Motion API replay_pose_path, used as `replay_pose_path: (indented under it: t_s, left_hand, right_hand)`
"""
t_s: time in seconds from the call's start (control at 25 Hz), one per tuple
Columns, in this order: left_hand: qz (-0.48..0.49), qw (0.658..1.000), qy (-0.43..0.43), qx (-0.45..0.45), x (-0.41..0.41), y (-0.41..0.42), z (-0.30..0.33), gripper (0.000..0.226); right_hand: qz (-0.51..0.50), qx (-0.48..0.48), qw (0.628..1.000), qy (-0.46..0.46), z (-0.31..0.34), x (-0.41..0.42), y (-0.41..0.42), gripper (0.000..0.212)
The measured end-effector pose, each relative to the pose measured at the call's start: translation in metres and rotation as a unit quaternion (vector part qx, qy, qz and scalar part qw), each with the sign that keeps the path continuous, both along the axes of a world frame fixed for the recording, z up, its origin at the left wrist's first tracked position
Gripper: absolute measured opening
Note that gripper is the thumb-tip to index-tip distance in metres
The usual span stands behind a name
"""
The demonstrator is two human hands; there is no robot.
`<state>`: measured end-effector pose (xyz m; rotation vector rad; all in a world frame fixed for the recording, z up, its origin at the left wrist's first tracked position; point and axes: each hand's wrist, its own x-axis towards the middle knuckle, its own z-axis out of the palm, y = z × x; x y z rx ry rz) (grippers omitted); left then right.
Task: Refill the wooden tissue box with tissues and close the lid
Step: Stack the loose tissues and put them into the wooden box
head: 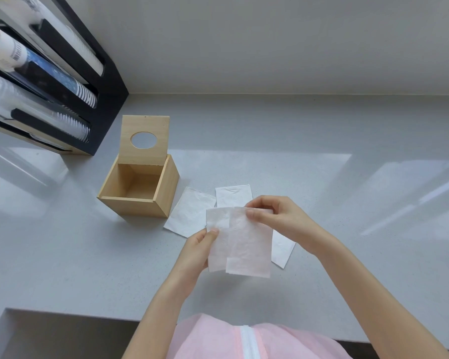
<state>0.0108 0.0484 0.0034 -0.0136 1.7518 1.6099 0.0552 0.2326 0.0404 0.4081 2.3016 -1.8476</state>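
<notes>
The wooden tissue box (138, 206) stands on the grey counter, left of centre, and its inside looks empty. Its lid (144, 139), with an oval hole, is hinged up at the back. Two overlapping white tissues (240, 244) are held above the counter. My left hand (195, 255) pinches their left edge and my right hand (275, 216) pinches the top right. Three more tissues lie flat on the counter: one beside the box (189, 213), one behind my hands (232, 195), one partly hidden under the held tissues (283, 251).
A black rack (62, 81) holding stacks of cups stands at the back left, close behind the box. A pale wall (270, 42) runs along the rear of the counter (322, 182). The counter's front edge has a recess (49, 330) at the lower left.
</notes>
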Motion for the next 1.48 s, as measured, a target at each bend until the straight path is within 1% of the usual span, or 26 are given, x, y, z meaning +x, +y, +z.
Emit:
replay_pose_path:
  t_s: [0.16, 0.32, 0.44, 0.6, 0.68, 0.76, 0.84, 0.88, 0.96, 1.04, 1.12, 1.36, 1.48]
  left_hand:
    - [-0.029, 0.999, -0.026, 0.026, 0.003, 0.004, 0.000, 0.036]
    - [-0.023, 0.995, -0.068, 0.063, 0.004, 0.004, -0.001, 0.038]
    - [-0.036, 0.997, -0.053, 0.045, 0.006, 0.003, -0.001, 0.032]
    - [-0.038, 0.999, -0.024, 0.026, 0.008, 0.002, -0.001, 0.021]
    - [-0.028, 0.999, -0.021, 0.019, 0.009, 0.002, -0.001, 0.020]
    - [-0.014, 1.000, -0.024, 0.012, 0.008, 0.001, -0.001, 0.021]
    - [0.000, 1.000, -0.029, 0.010, 0.007, -0.001, -0.002, 0.021]
    - [0.006, 0.999, -0.031, 0.011, 0.006, -0.001, -0.002, 0.021]
    - [0.013, 0.999, -0.034, 0.011, 0.004, -0.002, -0.002, 0.021]
    - [0.017, 0.999, -0.035, 0.012, 0.003, -0.001, -0.001, 0.021]
    - [0.018, 0.999, -0.037, 0.013, 0.003, 0.000, 0.000, 0.021]
    - [0.036, 0.999, -0.041, 0.005, 0.004, -0.002, -0.002, 0.021]
    - [0.041, 0.998, -0.043, 0.003, 0.004, -0.002, -0.001, 0.021]
  right_hand:
    - [0.007, 0.021, 1.000, -0.017, -0.003, -0.013, -0.013, 0.018]
    - [-0.003, 0.083, 0.996, -0.013, -0.014, -0.016, -0.020, 0.020]
    - [-0.014, 0.122, 0.992, 0.010, -0.020, -0.019, -0.024, 0.013]
    - [-0.025, 0.133, 0.990, 0.028, -0.026, -0.022, -0.028, 0.016]
    - [-0.030, 0.149, 0.988, 0.035, -0.027, -0.021, -0.025, 0.016]
    - [-0.075, 0.182, 0.980, 0.028, -0.028, -0.015, -0.013, 0.016]
    - [-0.111, 0.270, 0.956, -0.009, -0.030, -0.006, 0.005, 0.020]
    - [-0.100, 0.327, 0.939, -0.044, -0.033, 0.000, 0.014, 0.026]
    - [-0.044, 0.419, 0.897, -0.135, -0.038, 0.009, 0.026, 0.042]
    - [-0.010, 0.457, 0.867, -0.199, -0.042, 0.013, 0.030, 0.052]
    - [-0.013, 0.451, 0.866, -0.218, -0.045, 0.013, 0.030, 0.052]
    - [-0.023, 0.386, 0.893, -0.229, -0.051, 0.011, 0.031, 0.038]
    - [-0.021, 0.356, 0.912, -0.205, -0.051, 0.012, 0.031, 0.031]
